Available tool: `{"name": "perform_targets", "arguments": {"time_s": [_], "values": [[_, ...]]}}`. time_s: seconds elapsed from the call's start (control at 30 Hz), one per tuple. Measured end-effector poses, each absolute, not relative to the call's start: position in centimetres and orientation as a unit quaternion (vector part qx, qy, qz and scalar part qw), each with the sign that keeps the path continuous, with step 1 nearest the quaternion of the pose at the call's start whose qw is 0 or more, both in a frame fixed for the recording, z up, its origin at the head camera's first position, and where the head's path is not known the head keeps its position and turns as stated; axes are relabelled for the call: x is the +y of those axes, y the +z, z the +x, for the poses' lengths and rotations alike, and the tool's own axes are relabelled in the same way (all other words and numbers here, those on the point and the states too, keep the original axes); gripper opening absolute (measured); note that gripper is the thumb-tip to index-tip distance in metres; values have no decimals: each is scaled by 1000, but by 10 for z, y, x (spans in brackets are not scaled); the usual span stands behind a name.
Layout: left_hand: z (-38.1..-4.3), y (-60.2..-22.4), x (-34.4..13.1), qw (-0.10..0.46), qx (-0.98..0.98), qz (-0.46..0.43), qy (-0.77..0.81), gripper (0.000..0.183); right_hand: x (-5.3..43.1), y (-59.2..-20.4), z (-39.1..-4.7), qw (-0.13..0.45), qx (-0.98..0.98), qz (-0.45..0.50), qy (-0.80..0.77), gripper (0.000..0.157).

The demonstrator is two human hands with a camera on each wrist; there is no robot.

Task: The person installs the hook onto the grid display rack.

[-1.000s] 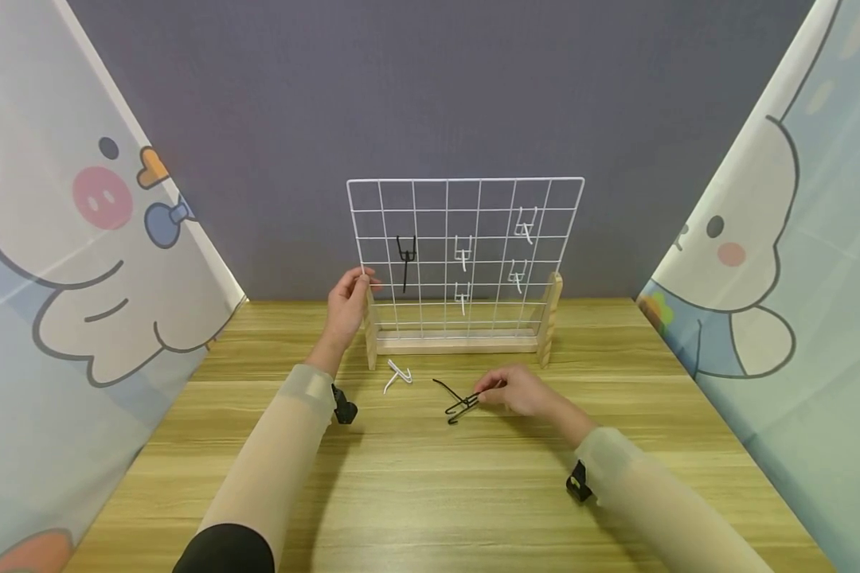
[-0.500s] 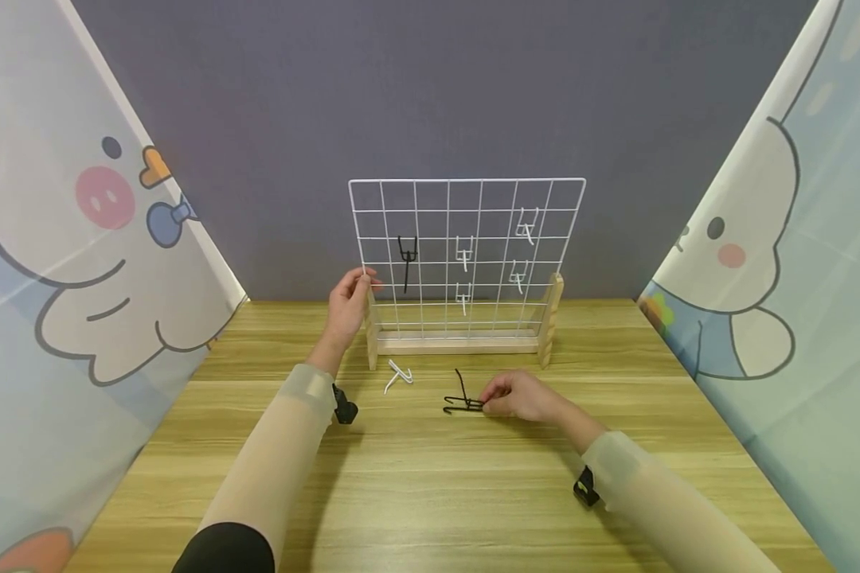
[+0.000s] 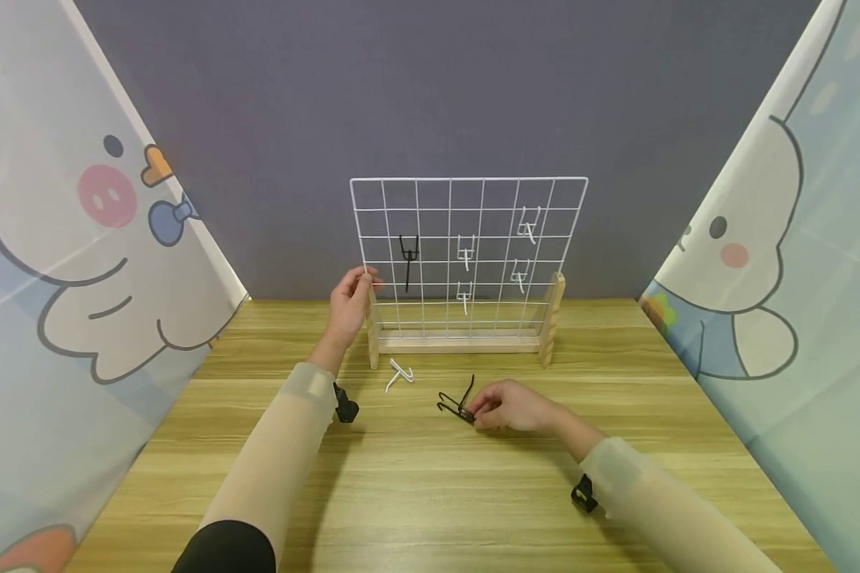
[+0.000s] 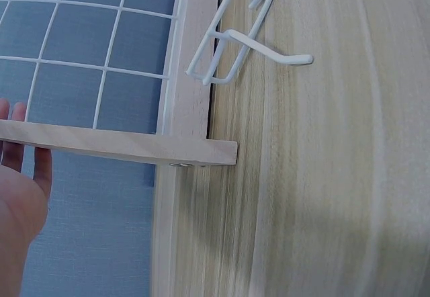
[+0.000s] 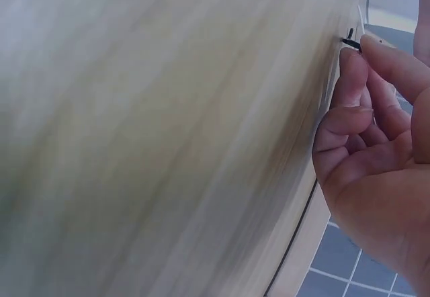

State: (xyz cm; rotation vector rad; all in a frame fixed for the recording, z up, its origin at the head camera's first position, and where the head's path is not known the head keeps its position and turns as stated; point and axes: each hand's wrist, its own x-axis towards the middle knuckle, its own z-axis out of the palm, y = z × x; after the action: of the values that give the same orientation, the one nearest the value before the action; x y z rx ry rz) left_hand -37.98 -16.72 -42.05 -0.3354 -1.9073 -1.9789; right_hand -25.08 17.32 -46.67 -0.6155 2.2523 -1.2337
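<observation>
My left hand (image 3: 348, 309) grips the left wooden post (image 3: 373, 338) of a stand that holds an upright white wire grid panel (image 3: 450, 209). In the left wrist view its fingers (image 4: 43, 169) come round the post's edge. Just above the tabletop, in front of the stand, my right hand (image 3: 514, 407) pinches a black wire hook (image 3: 462, 411) by one end, its prongs pointing left and one arm sticking up. The fingers cover most of that hook in the right wrist view. A white hook (image 3: 400, 374) lies loose on the table, near the left post.
One black hook (image 3: 409, 255) hangs on the left part of the grid. Several white hooks, such as the upper right one (image 3: 527, 229), hang on its middle and right. The wood-grain table (image 3: 430, 493) lies between printed side curtains and a grey back wall (image 3: 466, 95).
The right hand has turned the black hook, so its long arm swings from pointing left to pointing up, and has moved slightly nearer to me. The left hand stays on the post.
</observation>
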Motion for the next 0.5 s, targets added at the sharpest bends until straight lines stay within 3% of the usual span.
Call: {"name": "perform_targets", "arguments": {"time_s": [0.5], "values": [[-382, -421, -166, 196, -676, -114, -701, 34, 155, -463, -251, 278, 801, -257, -464, 27]]}}
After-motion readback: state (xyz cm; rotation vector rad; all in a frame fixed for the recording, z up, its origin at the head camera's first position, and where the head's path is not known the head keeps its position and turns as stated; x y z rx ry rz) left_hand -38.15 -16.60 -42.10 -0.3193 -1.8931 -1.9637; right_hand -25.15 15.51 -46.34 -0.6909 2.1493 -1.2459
